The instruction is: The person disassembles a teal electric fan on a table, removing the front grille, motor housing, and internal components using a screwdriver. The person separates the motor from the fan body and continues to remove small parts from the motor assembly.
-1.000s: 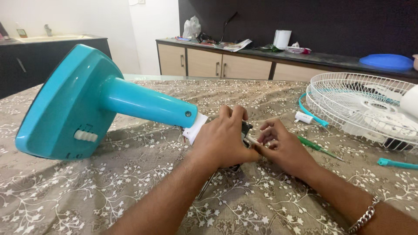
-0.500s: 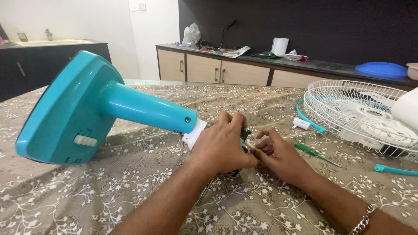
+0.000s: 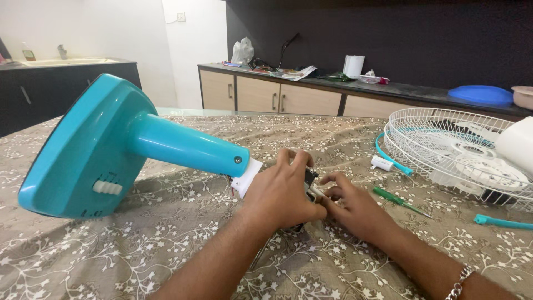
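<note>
A: What is that big blue thing made of?

B: The fan stand (image 3: 111, 147) looks like smooth, glossy turquoise plastic. It has a broad, flattish base with rounded corners that narrows into a round neck, and a white ribbed switch sits on the base's face. At the thin end of the neck there is a small screw and a white plastic collar.

A: Which way does it lie?

B: Tipped on its side on the table (image 3: 139, 239). Its long axis runs from the base at the far left, tilted up, down and to the right, so the neck points at the hands in the middle.

A: And the hands?

B: The left hand (image 3: 283, 191) is curled tight over a small dark part (image 3: 310, 179) right at the end of the neck, just past the collar. The right hand (image 3: 355, 205) meets it from the right, fingers bent and pinching at the same spot; what they pinch is too small to tell.

A: What is around them?

B: A soft, wrinkled brown cloth with a white flower print. To the right lies a thin green screwdriver (image 3: 401, 201), and beyond it a white wire fan guard (image 3: 444, 139), round and lying flat.
</note>
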